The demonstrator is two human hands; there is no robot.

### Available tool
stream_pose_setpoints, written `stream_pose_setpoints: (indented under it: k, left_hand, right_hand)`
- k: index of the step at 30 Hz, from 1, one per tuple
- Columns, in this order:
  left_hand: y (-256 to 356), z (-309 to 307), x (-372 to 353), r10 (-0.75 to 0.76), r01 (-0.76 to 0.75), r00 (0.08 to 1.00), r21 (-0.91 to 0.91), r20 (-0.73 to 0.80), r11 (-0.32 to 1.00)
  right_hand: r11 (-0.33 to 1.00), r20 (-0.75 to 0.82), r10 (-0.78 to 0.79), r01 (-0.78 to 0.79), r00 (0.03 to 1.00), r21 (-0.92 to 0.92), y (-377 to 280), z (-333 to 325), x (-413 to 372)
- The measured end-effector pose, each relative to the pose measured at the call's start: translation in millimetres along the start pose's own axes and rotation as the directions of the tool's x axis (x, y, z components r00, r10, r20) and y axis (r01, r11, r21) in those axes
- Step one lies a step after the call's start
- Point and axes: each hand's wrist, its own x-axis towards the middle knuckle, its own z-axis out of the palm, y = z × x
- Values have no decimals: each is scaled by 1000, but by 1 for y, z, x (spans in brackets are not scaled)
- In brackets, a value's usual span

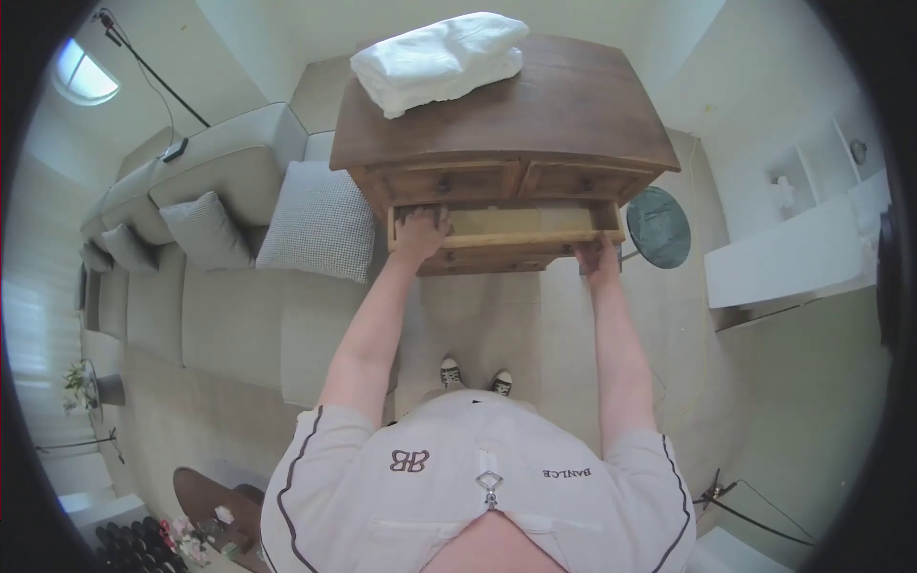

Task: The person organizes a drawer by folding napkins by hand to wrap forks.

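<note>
A wooden dresser (pixel 573 105) stands in front of me with one drawer (pixel 521 241) pulled out. Its light-coloured inside shows. My left hand (pixel 422 234) reaches over the drawer's front at the left end, fingers apart and inside it. At the right end, my right hand (pixel 599 260) has its fingers bent around the drawer's front board, partly hidden by it. On the dresser top lies a folded white cloth bundle (pixel 439 59). Two closed small drawers, the left one (pixel 444 181) and the right one (pixel 583 180), sit above the pulled-out drawer.
A grey sofa (pixel 229 306) with a checked cushion (pixel 315 220) runs along the left. A round dark-green stool (pixel 659 227) stands just right of the dresser. Further right is a white shelf unit (pixel 793 248). My shoes (pixel 451 371) are on the floor below.
</note>
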Motion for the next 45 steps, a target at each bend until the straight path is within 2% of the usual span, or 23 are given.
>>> stream_pose_setpoints:
  k: [3, 6, 8, 9, 10, 11, 12, 14, 18, 20, 21, 22, 23, 24, 26, 27, 29, 30, 32, 36, 39, 42, 45]
  left_hand:
    - [-26, 39, 2, 229, -196, 907, 127, -354, 972]
    - [-11, 29, -46, 85, -204, 809, -143, -581, 969]
    - [-9, 39, -63, -285, -126, 866, -729, -412, 673]
    - [-10, 44, -68, -360, -93, 872, -836, -330, 541]
    - [-14, 46, -67, -438, 36, 892, -946, -115, 322]
    - [-17, 47, -64, -462, 165, 880, -983, 110, 81]
    - [-17, 44, -59, -451, 220, 866, -975, 216, -44]
    - [-10, 33, -51, -411, 184, 866, -945, 286, -270]
    - [-2, 22, -54, -479, 267, 765, -889, 431, -373]
    - [-5, 29, -60, -567, 221, 798, -974, 204, -40]
    - [-9, 31, -64, -578, 207, 804, -977, 140, 50]
    - [-14, 32, -69, -580, 124, 813, -955, -56, 267]
    - [-18, 35, -68, -540, 46, 804, -880, -248, 473]
    - [-22, 34, -63, -501, 1, 795, -824, -343, 566]
    - [-33, 36, -52, -179, -189, 670, -399, -721, 897]
    - [-36, 41, -48, -76, -212, 630, -266, -773, 940]
    - [-40, 48, -34, 172, -200, 765, 24, -620, 979]
    - [-42, 46, -31, 219, -197, 791, 101, -572, 975]
    - [-43, 40, -32, 272, -250, 809, 115, -521, 962]
    - [-43, 32, -34, 274, -244, 840, 125, -469, 962]
    - [-44, 32, -34, 250, -250, 853, 61, -458, 966]
    - [-48, 33, -21, 298, -286, 805, 106, -513, 952]
    - [-42, 21, -17, 278, -249, 890, 127, -362, 960]
  right_hand:
    - [998, 28, 52, -53, 998, 46, 9, -10, 20]
    - [999, -10, 24, -23, 1000, 26, 3, 10, -9]
    - [999, -4, 21, -21, 1000, 34, 3, 9, -10]
    - [999, -3, 23, -23, 1000, 29, 2, 9, -13]
    - [999, 7, 19, -19, 1000, 44, 2, 9, -19]
    - [998, 19, 15, -16, 1000, 59, 1, 13, -23]
    - [998, 31, 9, -11, 999, 68, 1, 17, -25]
    - [998, 31, 5, -7, 1000, 68, 1, 19, -25]
    - [998, 11, 13, -14, 1000, 56, 4, 15, -17]
    - [981, -184, -193, 195, 964, -8, 12, 3, 5]
    - [970, -229, -240, 240, 943, -27, 20, 4, 4]
    - [864, -208, -482, 424, 851, -271, 30, 8, -9]
    - [668, -121, -688, 559, 716, -491, 40, 17, -16]
    - [541, -56, -773, 610, 632, -580, 49, 32, -28]
    - [270, 447, -648, 736, 616, -621, 75, 69, -60]
    - [205, 557, -574, 764, 600, -612, 86, 83, -73]
    - [-47, 784, -37, 783, 619, -620, 101, 120, -90]
    - [-101, 794, 115, 803, 596, -588, 110, 135, -93]
    - [-138, 674, 259, 717, 692, -683, 131, 154, -86]
    - [-218, 395, 437, 522, 808, -825, 154, 191, -76]
    - [-319, 325, 406, 466, 854, -825, 162, 202, -78]
    - [-278, 316, 400, 443, 860, -853, 159, 209, -72]
    - [-153, 168, 452, 262, 876, -953, 145, 209, -74]
